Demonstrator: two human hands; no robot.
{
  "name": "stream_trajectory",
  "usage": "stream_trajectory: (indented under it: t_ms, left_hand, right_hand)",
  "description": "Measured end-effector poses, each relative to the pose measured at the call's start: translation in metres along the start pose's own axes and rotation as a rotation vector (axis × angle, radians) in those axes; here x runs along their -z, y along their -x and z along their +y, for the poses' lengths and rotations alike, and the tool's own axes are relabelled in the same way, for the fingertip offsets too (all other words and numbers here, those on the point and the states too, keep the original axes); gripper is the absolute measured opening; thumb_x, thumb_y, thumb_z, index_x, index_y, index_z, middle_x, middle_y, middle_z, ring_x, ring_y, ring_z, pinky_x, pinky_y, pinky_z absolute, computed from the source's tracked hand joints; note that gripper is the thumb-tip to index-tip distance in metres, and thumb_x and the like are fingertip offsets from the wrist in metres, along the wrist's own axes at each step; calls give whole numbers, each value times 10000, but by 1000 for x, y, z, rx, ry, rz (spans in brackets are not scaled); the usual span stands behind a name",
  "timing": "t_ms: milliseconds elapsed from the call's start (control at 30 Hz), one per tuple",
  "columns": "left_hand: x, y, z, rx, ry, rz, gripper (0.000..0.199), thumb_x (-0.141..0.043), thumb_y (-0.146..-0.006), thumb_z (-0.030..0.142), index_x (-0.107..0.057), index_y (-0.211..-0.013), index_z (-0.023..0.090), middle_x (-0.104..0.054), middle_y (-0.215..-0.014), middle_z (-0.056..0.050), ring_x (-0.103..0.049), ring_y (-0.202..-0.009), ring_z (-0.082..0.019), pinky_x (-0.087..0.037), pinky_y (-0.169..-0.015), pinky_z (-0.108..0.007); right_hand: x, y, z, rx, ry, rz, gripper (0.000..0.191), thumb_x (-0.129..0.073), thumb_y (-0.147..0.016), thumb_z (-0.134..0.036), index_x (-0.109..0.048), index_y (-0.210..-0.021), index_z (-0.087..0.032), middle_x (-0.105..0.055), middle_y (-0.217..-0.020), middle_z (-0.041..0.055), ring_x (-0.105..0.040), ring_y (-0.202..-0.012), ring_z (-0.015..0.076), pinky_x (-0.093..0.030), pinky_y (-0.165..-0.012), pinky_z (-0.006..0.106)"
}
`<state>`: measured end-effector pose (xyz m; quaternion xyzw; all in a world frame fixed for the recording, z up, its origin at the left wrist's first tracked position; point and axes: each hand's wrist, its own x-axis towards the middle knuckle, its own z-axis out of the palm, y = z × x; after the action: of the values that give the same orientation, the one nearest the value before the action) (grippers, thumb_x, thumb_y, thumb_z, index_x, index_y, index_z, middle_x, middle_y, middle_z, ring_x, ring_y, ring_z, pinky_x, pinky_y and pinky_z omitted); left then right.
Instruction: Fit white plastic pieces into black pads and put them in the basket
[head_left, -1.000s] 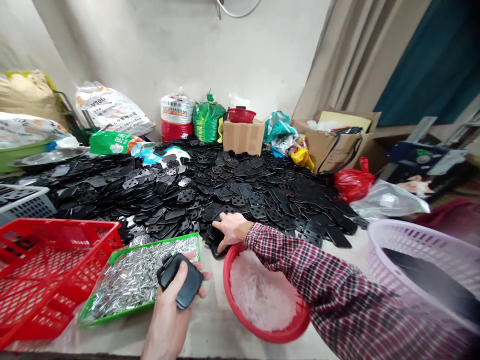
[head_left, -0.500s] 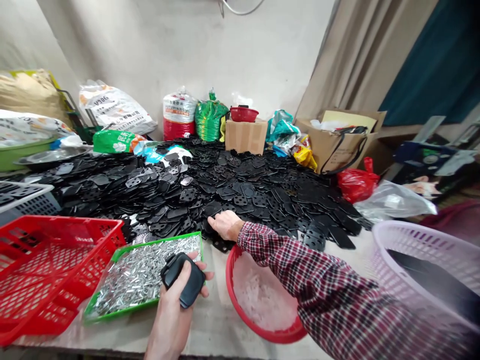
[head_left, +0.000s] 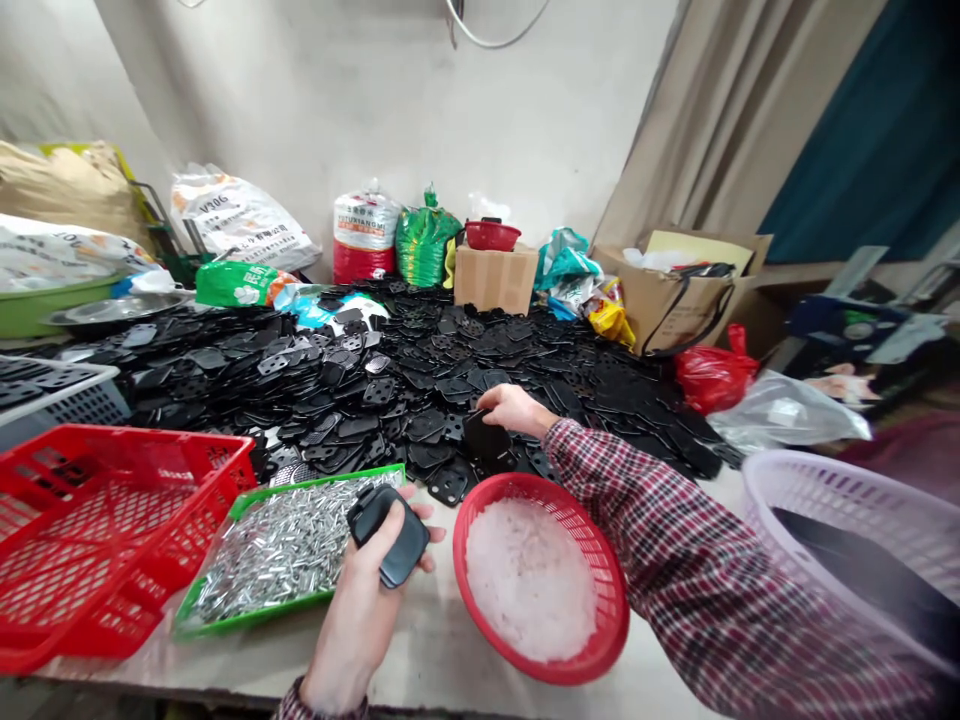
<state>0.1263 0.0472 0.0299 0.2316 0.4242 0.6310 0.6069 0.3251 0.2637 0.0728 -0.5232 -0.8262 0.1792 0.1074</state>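
Two bare hands are occupied at our table [head_left: 420, 665]: our left hand [head_left: 367, 595], near and left of centre, has its thumb folded over a black plate [head_left: 409, 551] and its fingers beneath, the grip closed; our right hand [head_left: 519, 410], farther off, has thumb and fingertips drawn together at the upper edge of a second plate [head_left: 483, 436], which tilts at the near side of a broad heap of plates [head_left: 390, 365]. We judge each plate light and stiff, perhaps plastic or thin metal, and not easily broken. The smooth faces look slippery, so we favour pinching opposite edges or pressing a thumb flat on top. Whether our left hand holds one plate or several, we cannot tell. Just left of it lies a green tray [head_left: 259, 618] of silvery pins [head_left: 281, 555]; to its right sits a red bowl [head_left: 570, 672] of whitish bits [head_left: 529, 580]. At far left, we read "V30G" on a white sack [head_left: 240, 225], over Chinese print, and what looks like "YUTUXIANGMI" on a red-and-white bag [head_left: 365, 240]. Nearer, a green packet [head_left: 229, 285] bears white Chinese characters. Print on the open carton [head_left: 664, 310] at far right is too small for us to make out.
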Motion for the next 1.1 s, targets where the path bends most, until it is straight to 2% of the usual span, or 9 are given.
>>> stream_trajectory:
  t_ms: [100, 233, 367, 467, 567, 633, 767, 933, 1100]
  left_hand:
    - [-5, -3, -3, -55, -78, -62, 417, -678, -822, 385, -577, -1177, 194, -667, -999, -75, -658, -835, -215, -494, -606, -293]
    - [-8, -5, -5, -174, -322, -84, 424, -678, -824, 390, -573, -1207, 239, -688, -1009, -34, -639, -759, -155, -492, -741, -310]
    - [-12, -2, -2, -276, -442, -122, 411, -712, -790, 384, -614, -1162, 239, -710, -960, -18, -635, -717, -150, -476, -858, -335]
    - [-18, 2, 0, -265, -382, -150, 410, -728, -768, 368, -637, -1134, 206, -724, -962, -54, -625, -676, -163, -490, -830, -355]
    - [-23, 6, 2, -239, -353, -188, 367, -717, -778, 350, -649, -1104, 196, -721, -987, -61, -602, -638, -156, -495, -771, -342]
    - [-25, 6, 3, -235, -370, -192, 339, -723, -776, 342, -658, -1081, 207, -718, -997, -48, -603, -652, -156, -490, -746, -321]
    - [-25, 6, 2, -263, -373, -198, 316, -704, -801, 356, -654, -1080, 218, -718, -921, -31, -592, -642, -153, -482, -775, -321]
    - [-25, 11, -4, -252, -342, -119, 401, -710, -791, 401, -655, -1149, 227, -714, -1023, -65, -653, -820, -210, -485, -840, -333]
    - [-35, 22, -12, -207, -257, -195, 318, -712, -785, 426, -702, -1019, 211, -719, -947, -64, -653, -748, -208, -520, -716, -323]
  right_hand:
    - [-2, 8, 18, -93, -157, 66, 345, -575, -761, -130, -720, -1074, -145, -739, -917, 50, -653, -708, 140, -472, -528, 177]
    - [-8, 20, 29, -126, -320, 122, 305, -622, -692, -133, -739, -973, -118, -728, -845, 57, -619, -650, 139, -449, -487, 187]
    - [-6, 29, 30, -82, -455, 207, 284, -601, -690, -169, -719, -946, -135, -713, -825, 34, -605, -676, 135, -478, -584, 217]
    - [0, 30, 32, -55, -525, 303, 293, -584, -702, -220, -691, -965, -143, -704, -879, 37, -603, -745, 151, -498, -699, 267]
    - [9, 31, 32, -44, -569, 385, 248, -600, -663, -211, -684, -885, -141, -698, -891, 53, -598, -829, 179, -479, -835, 326]
    - [14, 37, 28, -25, -614, 403, 244, -608, -659, -221, -682, -879, -143, -698, -896, 57, -599, -844, 185, -469, -864, 340]
    - [22, 68, 6, 69, -749, 323, 321, -643, -721, -336, -679, -984, -155, -700, -932, 42, -619, -815, 162, -493, -788, 298]
    - [21, 121, -31, 173, -1081, 26, 283, -737, -730, -299, -693, -971, -158, -698, -883, 22, -623, -756, 137, -483, -739, 269]
    - [14, 147, -52, 205, -1092, -78, 249, -727, -768, -296, -704, -970, -153, -694, -852, 15, -613, -726, 127, -473, -714, 255]
